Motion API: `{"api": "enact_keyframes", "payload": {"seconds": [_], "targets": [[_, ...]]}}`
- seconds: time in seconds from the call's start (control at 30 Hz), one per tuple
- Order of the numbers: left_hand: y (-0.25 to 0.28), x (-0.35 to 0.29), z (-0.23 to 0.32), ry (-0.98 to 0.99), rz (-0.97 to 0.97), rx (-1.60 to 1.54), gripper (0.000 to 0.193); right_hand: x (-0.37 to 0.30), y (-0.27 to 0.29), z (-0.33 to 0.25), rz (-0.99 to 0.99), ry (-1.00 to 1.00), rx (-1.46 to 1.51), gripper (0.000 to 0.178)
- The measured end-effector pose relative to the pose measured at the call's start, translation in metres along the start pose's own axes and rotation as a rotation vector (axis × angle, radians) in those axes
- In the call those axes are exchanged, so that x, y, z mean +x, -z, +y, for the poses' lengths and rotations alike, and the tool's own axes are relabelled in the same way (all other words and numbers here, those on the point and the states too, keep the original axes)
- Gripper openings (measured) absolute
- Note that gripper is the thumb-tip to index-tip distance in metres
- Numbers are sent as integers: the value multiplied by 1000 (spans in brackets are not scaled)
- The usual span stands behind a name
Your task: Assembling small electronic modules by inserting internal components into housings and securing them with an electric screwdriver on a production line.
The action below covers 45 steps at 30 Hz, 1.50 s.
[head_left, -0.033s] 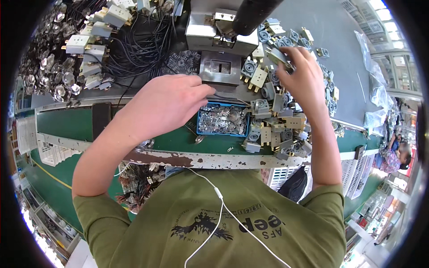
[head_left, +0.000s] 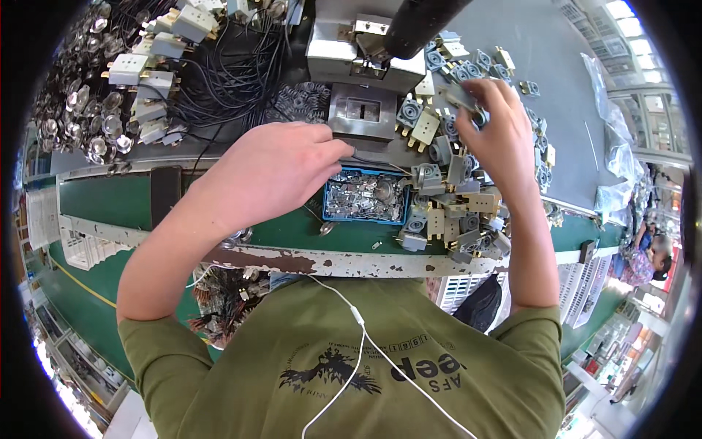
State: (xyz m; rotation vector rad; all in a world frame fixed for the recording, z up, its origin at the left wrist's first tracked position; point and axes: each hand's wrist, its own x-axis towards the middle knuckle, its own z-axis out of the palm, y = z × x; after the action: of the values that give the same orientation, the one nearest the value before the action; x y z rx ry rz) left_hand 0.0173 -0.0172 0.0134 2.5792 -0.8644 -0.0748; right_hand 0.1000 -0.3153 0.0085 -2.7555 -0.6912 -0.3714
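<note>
My left hand (head_left: 285, 172) is closed, with thumb and fingertips pinched on a dark cable (head_left: 371, 161) whose thin end points right, above the blue tray. Just beyond the fingertips is a metal fixture block (head_left: 342, 126) with a rectangular recess. On the right, my right hand (head_left: 501, 135) grips a pale grey plug housing (head_left: 458, 95) between thumb and fingers; it looks blurred, and the fingers partly cover it. Beneath and around that hand lie many loose grey and cream plug housings (head_left: 424, 128), several with brass pins.
A blue tray (head_left: 365, 222) of small metal parts sits at the bench's near edge. Behind the fixture stands a metal press (head_left: 329, 58) with a black lever (head_left: 420, 29). Black cables (head_left: 234, 80) with plugs pile up at left. Clear plastic wrap (head_left: 618, 139) lies far right.
My right hand and the plug housing in it have shifted very slightly to the right, and the housing is now more blurred. The left hand keeps its place.
</note>
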Motion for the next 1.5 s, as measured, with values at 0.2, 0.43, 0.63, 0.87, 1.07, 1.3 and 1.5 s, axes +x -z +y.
{"api": "enact_keyframes", "payload": {"seconds": [0.2,0.43,0.63,0.87,1.07,1.3,1.5], "targets": [[0,-5,-3,-22,-13,-14,21,7,-22,-44,-65,337,282,29],[5,-16,0,9,32,-77,16,15,-44,-47,-83,358,340,24],[4,-23,-5,58,61,-76,17,20,-47,-57,-86,352,289,21],[7,-28,-11,44,105,-79,15,15,-23,-60,-66,324,244,31],[10,-32,-14,64,116,-77,16,13,-19,-48,-266,316,285,37],[11,-30,-14,36,147,-91,15,22,-42,-61,-153,311,118,31],[14,-28,-13,101,198,-116,16,14,-30,-57,4,407,152,25]]}}
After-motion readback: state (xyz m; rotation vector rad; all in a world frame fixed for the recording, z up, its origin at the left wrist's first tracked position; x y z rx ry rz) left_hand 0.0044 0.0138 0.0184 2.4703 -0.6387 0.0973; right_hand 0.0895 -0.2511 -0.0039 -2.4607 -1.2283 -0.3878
